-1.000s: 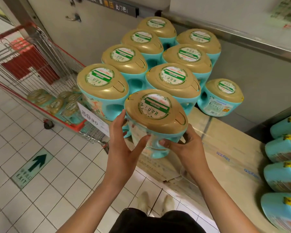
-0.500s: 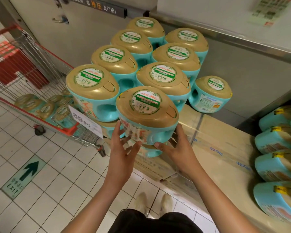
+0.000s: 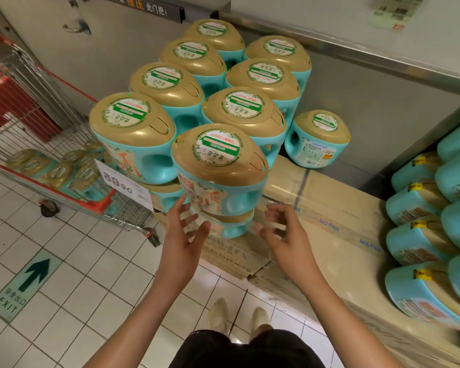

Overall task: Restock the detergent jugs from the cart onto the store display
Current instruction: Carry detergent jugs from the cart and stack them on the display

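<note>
The front jug [image 3: 219, 168] sits stacked on another at frame centre, in the display. Both hands, left [image 3: 182, 235] and right [image 3: 284, 235], hover just below it, fingers spread and holding nothing. Placing looks done; next comes another jug from the cart [image 3: 72, 179], lower left.

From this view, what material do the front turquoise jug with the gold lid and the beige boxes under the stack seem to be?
Front turquoise jug with gold lid: likely moulded plastic, glossy, with soft highlights. Beige boxes: apparently matte cardboard, with seams under clear tape.
</note>
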`<state>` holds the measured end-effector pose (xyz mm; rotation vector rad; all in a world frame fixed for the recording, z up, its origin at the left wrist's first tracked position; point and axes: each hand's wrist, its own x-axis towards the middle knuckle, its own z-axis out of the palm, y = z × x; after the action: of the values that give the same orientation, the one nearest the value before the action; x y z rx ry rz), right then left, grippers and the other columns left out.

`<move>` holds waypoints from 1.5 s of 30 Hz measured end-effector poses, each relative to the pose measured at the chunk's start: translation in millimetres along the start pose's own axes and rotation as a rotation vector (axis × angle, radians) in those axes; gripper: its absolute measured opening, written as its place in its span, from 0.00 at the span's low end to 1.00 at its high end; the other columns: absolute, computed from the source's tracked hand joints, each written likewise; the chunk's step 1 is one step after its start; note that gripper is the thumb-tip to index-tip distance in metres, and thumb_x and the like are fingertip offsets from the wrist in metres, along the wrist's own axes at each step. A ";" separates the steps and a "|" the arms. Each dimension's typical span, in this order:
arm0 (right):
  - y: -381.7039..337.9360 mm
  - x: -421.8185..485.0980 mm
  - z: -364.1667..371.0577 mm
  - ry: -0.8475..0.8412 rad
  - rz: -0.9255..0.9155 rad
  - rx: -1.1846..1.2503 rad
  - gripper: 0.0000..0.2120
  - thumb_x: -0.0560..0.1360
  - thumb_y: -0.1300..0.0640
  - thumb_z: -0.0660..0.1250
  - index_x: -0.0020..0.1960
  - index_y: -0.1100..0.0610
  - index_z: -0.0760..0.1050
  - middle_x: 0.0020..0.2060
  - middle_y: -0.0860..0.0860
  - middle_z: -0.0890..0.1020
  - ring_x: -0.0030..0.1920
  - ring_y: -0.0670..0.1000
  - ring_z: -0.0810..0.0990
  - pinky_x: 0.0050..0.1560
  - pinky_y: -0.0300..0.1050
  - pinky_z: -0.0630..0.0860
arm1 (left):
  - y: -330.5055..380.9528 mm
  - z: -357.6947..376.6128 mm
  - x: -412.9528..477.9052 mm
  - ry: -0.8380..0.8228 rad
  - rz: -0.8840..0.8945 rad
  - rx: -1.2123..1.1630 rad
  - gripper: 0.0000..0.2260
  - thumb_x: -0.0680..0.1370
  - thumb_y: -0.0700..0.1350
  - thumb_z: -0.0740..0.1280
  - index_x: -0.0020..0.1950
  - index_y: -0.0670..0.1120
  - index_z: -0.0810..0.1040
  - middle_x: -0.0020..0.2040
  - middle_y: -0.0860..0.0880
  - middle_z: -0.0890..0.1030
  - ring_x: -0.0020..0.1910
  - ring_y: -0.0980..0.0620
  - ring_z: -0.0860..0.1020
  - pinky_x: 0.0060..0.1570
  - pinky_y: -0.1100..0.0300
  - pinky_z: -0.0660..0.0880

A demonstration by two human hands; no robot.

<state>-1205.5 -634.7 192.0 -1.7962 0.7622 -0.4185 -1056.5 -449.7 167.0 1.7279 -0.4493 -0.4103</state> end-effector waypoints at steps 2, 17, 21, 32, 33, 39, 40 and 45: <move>1.4 -11.5 -9.4 0.001 0.012 0.028 0.14 0.73 0.45 0.70 0.58 0.41 0.76 0.51 0.38 0.82 0.54 0.45 0.82 0.48 0.49 0.82 | -1.7 -1.8 -7.3 0.013 -0.014 0.021 0.23 0.79 0.54 0.70 0.73 0.62 0.68 0.66 0.61 0.76 0.63 0.56 0.79 0.55 0.59 0.80; 39.0 -70.9 -71.9 -0.411 -0.017 0.042 0.06 0.80 0.62 0.71 0.53 0.51 0.81 0.47 0.58 0.83 0.39 0.46 0.79 0.41 0.30 0.74 | 4.0 43.9 -161.3 0.191 -0.203 0.037 0.10 0.83 0.42 0.68 0.58 0.58 0.80 0.53 0.55 0.84 0.52 0.51 0.83 0.55 0.54 0.79; 56.6 -94.5 -85.3 -0.560 -0.033 0.013 0.05 0.81 0.59 0.72 0.53 0.50 0.81 0.48 0.62 0.82 0.48 0.58 0.80 0.48 0.44 0.78 | 3.7 60.2 -220.9 0.253 -0.236 0.026 0.08 0.82 0.48 0.68 0.59 0.59 0.81 0.53 0.52 0.84 0.54 0.49 0.83 0.56 0.52 0.79; 62.0 -148.4 -18.8 -0.931 -0.122 -0.191 0.06 0.81 0.55 0.71 0.54 0.43 0.79 0.47 0.35 0.82 0.50 0.39 0.81 0.47 0.30 0.77 | -30.1 13.2 -384.9 0.599 -0.430 0.045 0.11 0.79 0.56 0.67 0.60 0.58 0.81 0.52 0.51 0.85 0.53 0.50 0.84 0.57 0.45 0.81; 58.6 -152.4 -4.8 -0.965 -0.136 -0.196 0.06 0.81 0.54 0.70 0.54 0.43 0.79 0.48 0.36 0.83 0.50 0.40 0.82 0.48 0.32 0.78 | -35.3 3.9 -395.6 0.627 -0.452 0.046 0.09 0.80 0.54 0.68 0.60 0.57 0.81 0.52 0.51 0.85 0.53 0.49 0.84 0.57 0.43 0.81; 36.1 -174.5 88.6 -1.128 -0.166 -0.244 0.06 0.81 0.52 0.70 0.55 0.40 0.79 0.48 0.42 0.85 0.51 0.45 0.84 0.50 0.39 0.81 | -58.0 -65.7 -444.9 0.757 -0.538 0.040 0.09 0.81 0.56 0.66 0.60 0.59 0.81 0.54 0.55 0.85 0.54 0.51 0.84 0.58 0.43 0.81; 32.1 -177.1 104.2 -1.148 -0.172 -0.267 0.07 0.81 0.51 0.70 0.55 0.39 0.78 0.48 0.41 0.85 0.51 0.45 0.84 0.50 0.38 0.80 | -60.6 -79.4 -448.2 0.781 -0.543 0.031 0.11 0.80 0.58 0.65 0.59 0.59 0.81 0.54 0.55 0.85 0.54 0.52 0.84 0.58 0.43 0.81; 10.6 -183.5 176.4 -1.145 -0.156 -0.312 0.08 0.81 0.52 0.71 0.53 0.38 0.79 0.47 0.43 0.85 0.49 0.46 0.84 0.51 0.44 0.80 | -82.5 -152.8 -439.0 0.799 -0.584 0.008 0.10 0.84 0.47 0.65 0.55 0.63 0.80 0.52 0.58 0.85 0.54 0.53 0.84 0.60 0.46 0.81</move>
<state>-1234.5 -388.0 135.3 -1.9925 -0.1373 0.6526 -1351.7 -83.2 128.5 1.8476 0.6399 -0.0936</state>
